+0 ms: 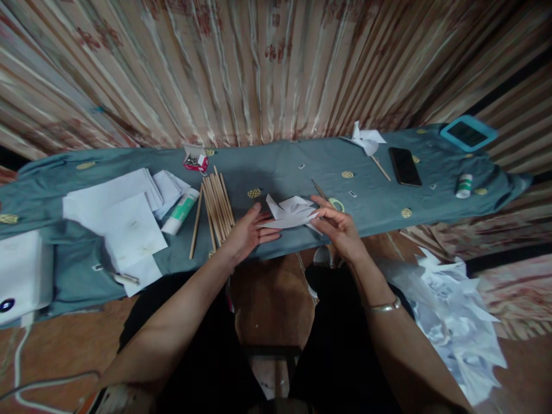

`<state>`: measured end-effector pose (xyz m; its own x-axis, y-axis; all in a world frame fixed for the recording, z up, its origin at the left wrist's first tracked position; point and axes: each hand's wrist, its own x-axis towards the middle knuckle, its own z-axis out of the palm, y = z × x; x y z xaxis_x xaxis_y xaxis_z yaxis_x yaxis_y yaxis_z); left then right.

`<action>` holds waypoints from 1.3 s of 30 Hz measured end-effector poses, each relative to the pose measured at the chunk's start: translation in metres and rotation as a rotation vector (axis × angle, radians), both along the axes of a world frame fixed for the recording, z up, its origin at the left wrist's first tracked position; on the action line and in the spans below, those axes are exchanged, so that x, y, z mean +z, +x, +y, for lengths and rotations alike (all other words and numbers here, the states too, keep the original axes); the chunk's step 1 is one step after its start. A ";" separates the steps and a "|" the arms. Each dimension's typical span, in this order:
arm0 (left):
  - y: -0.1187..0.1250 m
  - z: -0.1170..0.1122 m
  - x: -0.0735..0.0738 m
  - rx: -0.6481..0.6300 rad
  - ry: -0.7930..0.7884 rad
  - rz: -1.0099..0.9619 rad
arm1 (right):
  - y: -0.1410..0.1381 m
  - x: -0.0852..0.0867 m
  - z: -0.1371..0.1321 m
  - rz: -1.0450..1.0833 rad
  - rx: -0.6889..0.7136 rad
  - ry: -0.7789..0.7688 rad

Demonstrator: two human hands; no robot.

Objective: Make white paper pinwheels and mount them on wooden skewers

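At the table edge, both hands (248,233) (338,227) pinch folded white paper (290,211)

The white box (21,270) was cut off at the left edge. A thin stick (319,188) ran out of sight behind the folded paper (290,211) and right hand (340,230). The red box's (195,161) contents were too small to tell.

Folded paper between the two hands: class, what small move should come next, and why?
Probably gather the loose tips of the folded paper at its middle and hold them. The left hand steadies its left edge, the right hand pinches its right tip, and the flaps stand up unfastened. A finished pinwheel lies farther back on the table, with sticks at the left.
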<state>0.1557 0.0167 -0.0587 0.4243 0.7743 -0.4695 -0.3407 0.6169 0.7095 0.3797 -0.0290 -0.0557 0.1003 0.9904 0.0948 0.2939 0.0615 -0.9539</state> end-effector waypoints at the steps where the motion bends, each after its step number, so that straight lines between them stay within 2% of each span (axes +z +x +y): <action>1: 0.003 0.000 0.000 -0.035 -0.022 -0.021 | 0.000 0.001 -0.001 -0.021 0.020 0.007; 6: 0.017 0.006 -0.003 -0.061 -0.033 0.020 | 0.001 0.004 -0.007 -0.121 0.112 0.023; 13: 0.031 0.003 -0.003 -0.039 0.089 0.116 | -0.004 0.007 -0.010 -0.231 0.164 0.023; 22: 0.035 0.004 0.003 0.115 0.162 0.065 | -0.008 0.012 -0.008 -0.304 0.119 0.128; 27: 0.037 0.005 0.000 0.173 0.213 0.126 | -0.012 0.016 -0.008 -0.370 0.063 0.156; 39: 0.040 0.005 -0.003 0.243 0.329 0.164 | -0.023 0.009 -0.008 -0.461 -0.093 0.270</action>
